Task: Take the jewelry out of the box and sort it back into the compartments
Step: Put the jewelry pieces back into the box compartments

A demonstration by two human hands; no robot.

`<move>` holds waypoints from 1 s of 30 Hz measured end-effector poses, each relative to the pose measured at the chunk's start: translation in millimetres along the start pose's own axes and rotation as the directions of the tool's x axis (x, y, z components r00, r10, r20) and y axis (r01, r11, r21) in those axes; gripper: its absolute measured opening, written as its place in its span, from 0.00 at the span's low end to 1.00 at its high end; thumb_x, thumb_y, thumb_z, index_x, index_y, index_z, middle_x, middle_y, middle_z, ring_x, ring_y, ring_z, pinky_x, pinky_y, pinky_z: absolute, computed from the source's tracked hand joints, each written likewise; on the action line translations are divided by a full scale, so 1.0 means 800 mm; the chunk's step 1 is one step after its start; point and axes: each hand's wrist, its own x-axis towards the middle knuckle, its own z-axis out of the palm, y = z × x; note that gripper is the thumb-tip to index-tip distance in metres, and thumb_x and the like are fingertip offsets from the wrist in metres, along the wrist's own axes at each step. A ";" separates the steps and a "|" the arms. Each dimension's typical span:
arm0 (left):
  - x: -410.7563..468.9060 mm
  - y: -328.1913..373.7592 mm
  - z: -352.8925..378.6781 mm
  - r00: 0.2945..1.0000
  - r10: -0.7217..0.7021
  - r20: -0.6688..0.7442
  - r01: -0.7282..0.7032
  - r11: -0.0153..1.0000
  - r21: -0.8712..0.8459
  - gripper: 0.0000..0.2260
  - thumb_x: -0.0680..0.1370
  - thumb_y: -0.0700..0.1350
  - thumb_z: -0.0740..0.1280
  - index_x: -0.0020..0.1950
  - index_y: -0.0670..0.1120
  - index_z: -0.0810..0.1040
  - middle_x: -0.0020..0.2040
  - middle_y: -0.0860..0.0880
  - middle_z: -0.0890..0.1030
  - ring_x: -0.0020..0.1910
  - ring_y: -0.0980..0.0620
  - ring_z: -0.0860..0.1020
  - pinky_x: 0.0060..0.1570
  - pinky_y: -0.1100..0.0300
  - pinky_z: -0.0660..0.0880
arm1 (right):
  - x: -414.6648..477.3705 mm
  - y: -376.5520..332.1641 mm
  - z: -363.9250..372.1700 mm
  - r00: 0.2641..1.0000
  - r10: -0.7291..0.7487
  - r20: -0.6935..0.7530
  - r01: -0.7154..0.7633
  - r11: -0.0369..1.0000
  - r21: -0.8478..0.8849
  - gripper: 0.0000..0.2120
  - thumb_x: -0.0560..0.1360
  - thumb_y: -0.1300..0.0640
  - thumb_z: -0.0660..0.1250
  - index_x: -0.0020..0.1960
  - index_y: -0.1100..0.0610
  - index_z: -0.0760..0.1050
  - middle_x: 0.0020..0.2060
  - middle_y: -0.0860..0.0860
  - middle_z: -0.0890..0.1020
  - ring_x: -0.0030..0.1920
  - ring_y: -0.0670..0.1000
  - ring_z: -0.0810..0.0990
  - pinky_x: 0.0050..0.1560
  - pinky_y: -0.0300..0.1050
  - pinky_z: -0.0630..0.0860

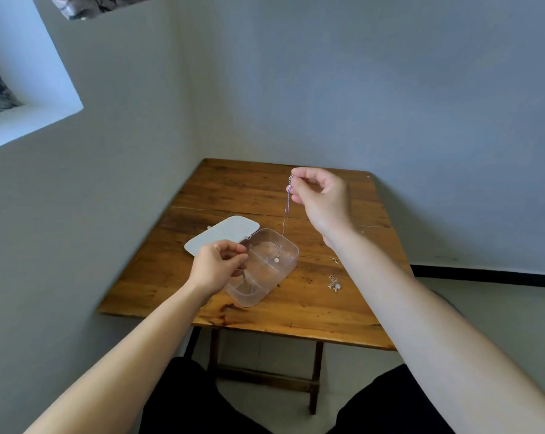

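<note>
My left hand sits over the box's near-left corner, thumb and fingertips pinched together. Looks like something thin hangs from that pinch into the near compartment, but it's too faint to name, so can't tell what it holds, if anything. Just behind that hand the lid lies swung open, flat on the table.

The box is clear plastic w/ dividers. Near compartment, below the left pinch: a pale streak, maybe that thin piece. Middle one looks bare. Far one: the pendant end is dropping into it.

Further right, my right hand is held high, thumb and forefinger clamped on the clasp end of a necklace. The chain hangs straight down from the pinch, and its pearl-like pendant dangles at about rim height over the far compartment, apparently not resting yet.

To do this well imo: lower the right hand slowly, straight down, so the pendant lands first and the chain coils on top w/o draping over a divider. Keep the pinch till most of the chain is in. Left hand can steady the box.

Right of the box, below my right wrist, a small hook-like bit and a sparkly cluster lie on the wood, unsorted.
</note>
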 end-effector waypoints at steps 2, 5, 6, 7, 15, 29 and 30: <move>-0.003 -0.012 0.004 0.999 -0.018 0.042 0.015 0.998 0.063 0.05 0.74 0.40 0.74 0.48 0.47 0.83 0.39 0.48 0.86 0.38 0.50 0.85 0.40 0.55 0.84 | -0.003 0.007 0.005 1.000 0.019 0.020 -0.018 1.000 -0.018 0.08 0.77 0.60 0.71 0.46 0.46 0.83 0.40 0.48 0.87 0.43 0.47 0.87 0.44 0.39 0.82; -0.005 -0.022 0.008 0.998 -0.011 0.057 0.000 0.980 0.199 0.04 0.75 0.40 0.74 0.47 0.48 0.83 0.39 0.49 0.85 0.36 0.53 0.84 0.39 0.59 0.83 | -0.012 0.027 0.012 0.992 0.104 0.066 -0.100 0.993 -0.061 0.08 0.77 0.60 0.70 0.47 0.47 0.83 0.40 0.48 0.87 0.43 0.48 0.87 0.44 0.40 0.83; -0.004 -0.023 0.009 0.999 -0.010 0.049 -0.001 0.976 0.217 0.04 0.75 0.41 0.74 0.47 0.48 0.83 0.39 0.49 0.85 0.36 0.53 0.84 0.38 0.60 0.82 | -0.016 0.035 0.014 0.985 0.150 0.088 -0.143 0.987 -0.075 0.08 0.77 0.60 0.70 0.47 0.47 0.83 0.40 0.49 0.87 0.43 0.48 0.87 0.46 0.42 0.84; -0.004 -0.024 0.009 0.999 -0.012 0.043 0.002 0.975 0.221 0.04 0.75 0.41 0.74 0.47 0.48 0.83 0.39 0.49 0.85 0.36 0.53 0.84 0.38 0.61 0.82 | -0.022 0.044 0.017 0.974 0.198 0.113 -0.188 0.978 -0.088 0.08 0.77 0.60 0.70 0.47 0.47 0.83 0.40 0.49 0.87 0.43 0.49 0.87 0.47 0.44 0.84; 0.000 -0.034 0.009 0.999 -0.052 0.012 0.049 0.977 0.209 0.05 0.75 0.40 0.73 0.47 0.49 0.82 0.40 0.50 0.85 0.36 0.53 0.84 0.34 0.63 0.80 | -0.028 0.068 0.029 0.960 0.247 0.135 -0.229 0.964 -0.135 0.08 0.77 0.59 0.71 0.47 0.45 0.83 0.39 0.48 0.87 0.42 0.48 0.87 0.48 0.48 0.85; -0.007 -0.031 0.013 0.998 -0.056 -0.021 0.059 0.977 0.205 0.04 0.76 0.39 0.72 0.48 0.47 0.82 0.41 0.49 0.84 0.39 0.53 0.83 0.40 0.59 0.82 | -0.047 0.120 0.012 0.921 0.271 0.281 0.124 0.478 -0.870 0.14 0.81 0.61 0.63 0.59 0.51 0.84 0.61 0.51 0.83 0.56 0.56 0.83 0.51 0.48 0.81; -0.007 -0.030 0.013 0.998 -0.057 -0.021 0.060 0.976 0.209 0.04 0.76 0.39 0.72 0.49 0.47 0.82 0.42 0.49 0.84 0.39 0.53 0.83 0.41 0.59 0.82 | -0.046 0.118 0.010 0.915 0.266 0.305 0.159 0.456 -0.875 0.14 0.81 0.61 0.62 0.60 0.51 0.83 0.61 0.51 0.83 0.56 0.56 0.83 0.50 0.48 0.81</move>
